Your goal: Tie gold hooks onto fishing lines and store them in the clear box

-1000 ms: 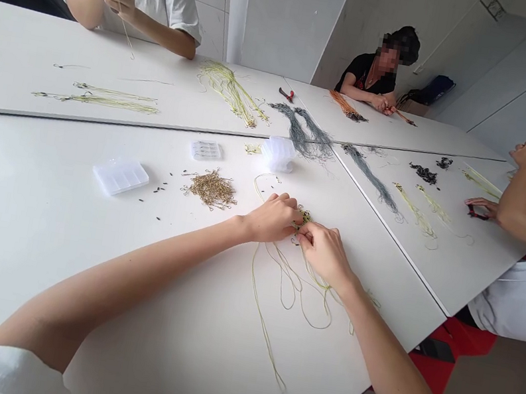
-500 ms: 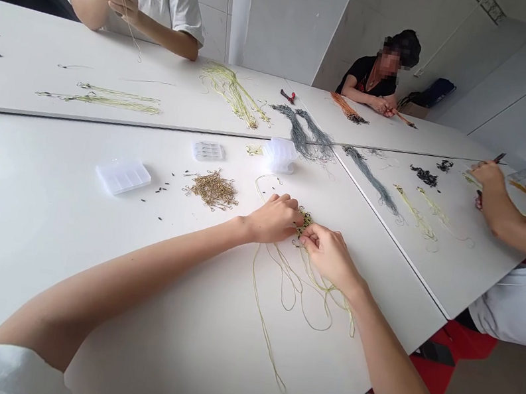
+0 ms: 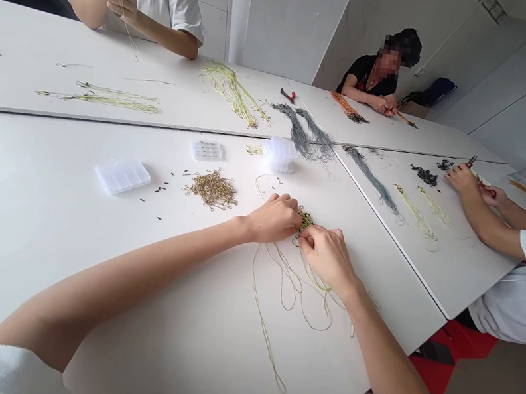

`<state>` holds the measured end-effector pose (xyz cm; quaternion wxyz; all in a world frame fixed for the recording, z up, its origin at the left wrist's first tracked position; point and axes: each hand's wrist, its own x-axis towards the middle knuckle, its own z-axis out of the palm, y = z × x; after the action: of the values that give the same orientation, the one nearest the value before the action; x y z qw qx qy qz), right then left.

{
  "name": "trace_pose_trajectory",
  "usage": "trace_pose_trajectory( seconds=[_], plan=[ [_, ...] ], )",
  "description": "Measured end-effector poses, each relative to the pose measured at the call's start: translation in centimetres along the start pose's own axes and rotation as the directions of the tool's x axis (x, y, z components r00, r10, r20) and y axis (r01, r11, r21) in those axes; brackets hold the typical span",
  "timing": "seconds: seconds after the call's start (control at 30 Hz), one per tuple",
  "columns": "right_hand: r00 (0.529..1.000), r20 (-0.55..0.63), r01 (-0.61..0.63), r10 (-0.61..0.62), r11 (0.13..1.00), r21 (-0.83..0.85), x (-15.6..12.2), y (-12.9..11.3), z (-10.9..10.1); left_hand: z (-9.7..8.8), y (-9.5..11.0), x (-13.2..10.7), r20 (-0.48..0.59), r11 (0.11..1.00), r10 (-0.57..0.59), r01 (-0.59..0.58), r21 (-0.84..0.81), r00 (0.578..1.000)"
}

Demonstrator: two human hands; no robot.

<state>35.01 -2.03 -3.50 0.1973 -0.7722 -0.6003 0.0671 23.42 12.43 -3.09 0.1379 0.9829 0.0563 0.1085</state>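
Note:
My left hand (image 3: 269, 218) and my right hand (image 3: 326, 255) meet over a small clump of brass-coloured hooks on yellow-green line (image 3: 305, 221), on the white table (image 3: 14, 263). Fingers of both hands close on the clump, and they hide part of it. Loose loops of the yellow-green line (image 3: 291, 296) trail from the clump toward the table's near edge. A heap of brass hooks (image 3: 211, 190) lies left of my left hand, with scattered small black beads (image 3: 159, 190) beside it.
Clear plastic compartment boxes (image 3: 122, 177) stand left of the hooks, with more (image 3: 280, 154) further back. Grey and yellow line bundles (image 3: 371, 180) lie on adjoining tables. Co-workers sit around them, one holding pliers (image 3: 470, 162) at right. The table's right edge (image 3: 428, 295) borders the floor.
The co-worker's hands at right have moved left over the table, with the pliers lower. My hands stay at the clump, and my right hand's fingers have shifted slightly on it.

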Motion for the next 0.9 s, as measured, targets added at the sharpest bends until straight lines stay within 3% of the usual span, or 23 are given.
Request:
trace_pose_trajectory(
  seconds=[0.2, 0.3, 0.4, 0.47, 0.63, 0.9],
  plan=[
    [1.000, 0.006, -0.023, 0.023, 0.998, 0.056, -0.2, 0.8, -0.7, -0.2, 0.1, 0.0, 0.003, 1.000, -0.005, 0.005, -0.002, 1.000],
    [0.999, 0.013, -0.051, 0.049, 0.968, 0.246, -0.3, 1.6, -1.6, -0.1, 0.0, -0.1, 0.004, 1.000, -0.008, 0.008, -0.012, 1.000],
    [0.997, -0.001, -0.063, 0.072, 0.878, 0.475, -0.4, 2.2, -2.4, -0.1, -0.1, -0.1, 0.004, 1.000, -0.010, 0.010, -0.021, 1.000],
    [0.996, -0.010, -0.072, 0.092, 0.841, 0.536, -0.3, 2.3, -2.6, -0.2, -0.1, -0.1, -0.005, 0.999, -0.004, 0.004, -0.041, 1.000],
    [0.994, 0.046, -0.109, 0.104, 0.767, 0.632, -0.1, 2.3, -2.7, -1.0, 0.3, 0.0, -0.135, 0.976, 0.084, -0.109, -0.189, 0.987],
    [0.990, 0.122, -0.139, 0.069, 0.591, 0.795, -0.3, 1.6, -3.4, -1.9, 1.0, 0.1, -0.270, 0.970, 0.185, -0.219, -0.103, 0.945]
  ],
)
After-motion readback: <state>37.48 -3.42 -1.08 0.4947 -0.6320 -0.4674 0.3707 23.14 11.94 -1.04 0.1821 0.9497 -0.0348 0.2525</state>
